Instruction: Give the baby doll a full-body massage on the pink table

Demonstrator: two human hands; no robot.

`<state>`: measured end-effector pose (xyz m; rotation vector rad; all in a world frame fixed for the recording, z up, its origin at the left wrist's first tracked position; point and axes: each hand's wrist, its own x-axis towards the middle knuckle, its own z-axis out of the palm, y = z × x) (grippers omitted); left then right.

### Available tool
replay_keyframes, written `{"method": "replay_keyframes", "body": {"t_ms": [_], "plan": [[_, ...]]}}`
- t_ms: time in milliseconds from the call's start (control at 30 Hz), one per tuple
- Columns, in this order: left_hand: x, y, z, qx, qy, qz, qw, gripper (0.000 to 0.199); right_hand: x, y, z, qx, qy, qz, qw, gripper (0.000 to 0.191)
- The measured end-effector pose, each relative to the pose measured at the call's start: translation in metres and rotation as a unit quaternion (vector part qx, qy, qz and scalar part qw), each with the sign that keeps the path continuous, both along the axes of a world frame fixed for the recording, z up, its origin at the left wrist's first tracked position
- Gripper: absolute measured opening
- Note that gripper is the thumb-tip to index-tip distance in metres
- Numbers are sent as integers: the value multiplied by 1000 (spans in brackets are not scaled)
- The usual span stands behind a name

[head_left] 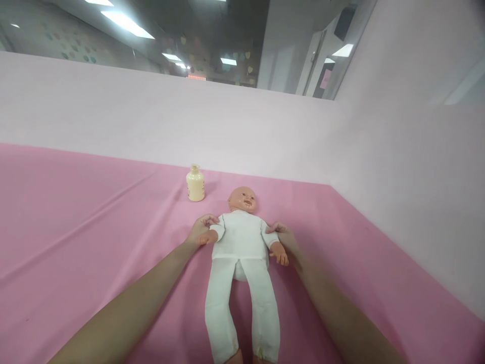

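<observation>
A baby doll [242, 235] lies on its back on a pink sheet [94, 212], its body and limbs made of white cloth, its head and hands of flesh-toned plastic. My left hand [200, 226] is closed around the doll's upper arm on the left side of the view, thumb and fingers at the sleeve. On the other side, my right hand [281, 233] grips the opposite upper arm, partly hidden behind it. The doll's feet run out of the bottom of the view.
Past the doll's head, to the left, stands a cream-coloured bottle [196, 186] with a narrow neck. A white wall [151, 121] borders the sheet at the back and another rises on the right. Above the back wall is a window [212, 40] with ceiling lights showing in it.
</observation>
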<state>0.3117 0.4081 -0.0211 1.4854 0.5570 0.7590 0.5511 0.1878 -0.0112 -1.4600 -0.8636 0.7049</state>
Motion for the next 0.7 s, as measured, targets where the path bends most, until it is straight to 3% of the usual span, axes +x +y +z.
{"method": "replay_keyframes", "body": {"t_ms": [200,367,467,700], "plan": [[-2,-12,7,36,-6,-13,999,41,-3,5,6,4,-29,13,999,34],[-1,-15,5,77,37,41,996,49,-2,11,3,6,-138,-3,990,44],[-2,-13,2,124,54,68,988,46,-3,10,1,3,-186,-31,982,53],[-2,-11,0,142,82,87,983,42,1,6,-5,-25,-273,-87,958,63]]}}
